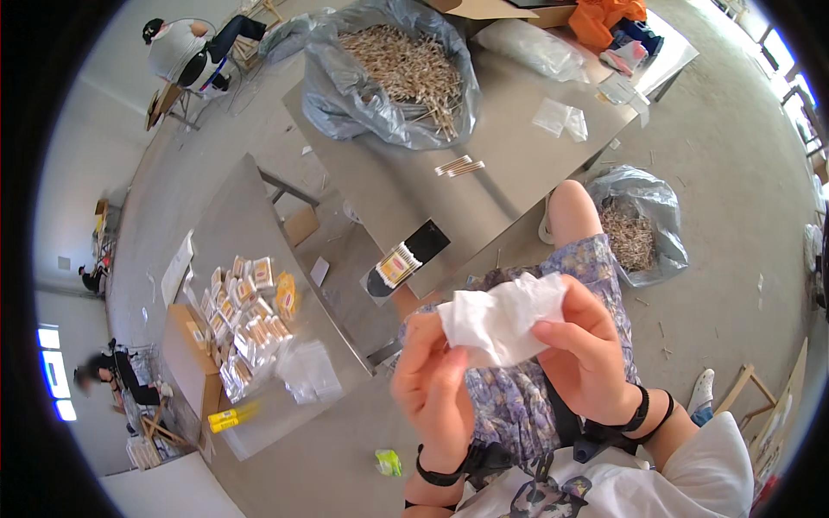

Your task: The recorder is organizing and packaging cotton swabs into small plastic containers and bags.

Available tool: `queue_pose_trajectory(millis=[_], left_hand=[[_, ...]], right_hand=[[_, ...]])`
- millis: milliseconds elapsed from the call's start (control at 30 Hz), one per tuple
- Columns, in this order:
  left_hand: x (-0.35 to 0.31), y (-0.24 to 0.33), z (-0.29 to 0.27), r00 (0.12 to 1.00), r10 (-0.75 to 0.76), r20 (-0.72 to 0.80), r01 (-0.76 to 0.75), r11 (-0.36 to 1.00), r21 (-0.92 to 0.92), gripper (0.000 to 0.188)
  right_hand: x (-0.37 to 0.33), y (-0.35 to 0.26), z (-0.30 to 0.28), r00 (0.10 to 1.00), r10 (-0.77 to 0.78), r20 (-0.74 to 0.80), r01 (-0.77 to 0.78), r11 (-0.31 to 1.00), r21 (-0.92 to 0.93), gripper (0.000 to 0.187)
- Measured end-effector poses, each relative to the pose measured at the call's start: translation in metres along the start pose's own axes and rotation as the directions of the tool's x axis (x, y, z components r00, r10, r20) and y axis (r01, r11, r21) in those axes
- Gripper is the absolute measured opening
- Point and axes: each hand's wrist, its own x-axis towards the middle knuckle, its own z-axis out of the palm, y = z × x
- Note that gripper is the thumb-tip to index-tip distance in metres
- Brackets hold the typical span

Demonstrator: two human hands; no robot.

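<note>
A crumpled white tissue (501, 321) is stretched between my two hands, above my lap. My left hand (432, 375) pinches its left end between thumb and fingers. At the other end, my right hand (594, 350) grips the tissue with the thumb in front and fingers behind. Just beyond my left hand, a pack of cotton swabs (397, 265) lies at the metal table's near corner, by a black pad (428, 242). Farther up the same table (509, 164) are a few loose cotton swabs (460, 167).
A large grey plastic bag (324, 99) full of swabs sits on the metal table; another bag (669, 233) stands on the floor at right. The left table (237, 194) holds packed swabs (250, 315), a cardboard box (192, 354) and clear bags (309, 371). Other people sit far left.
</note>
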Motion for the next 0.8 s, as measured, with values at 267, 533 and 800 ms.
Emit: queue_pose_trajectory(millis=[267, 533, 800], left_hand=[[0.003, -0.010, -0.012, 0.994, -0.010, -0.108, 0.010, 1.000, -0.007, 0.039], [-0.002, -0.013, -0.008, 0.954, 0.296, 0.045, -0.286, 0.857, 0.429, 0.029], [-0.004, -0.008, -0.002, 0.993, 0.110, -0.034, -0.101, 0.975, 0.197, 0.018]], right_hand=[[0.007, 0.002, -0.008, 0.999, -0.033, 0.001, 0.033, 0.998, -0.051, 0.029], [0.008, 0.004, -0.011, 0.930, -0.251, 0.269, 0.363, 0.735, -0.572, 0.029], [0.009, 0.001, -0.006, 0.886, -0.237, 0.399, 0.462, 0.531, -0.710, 0.030]])
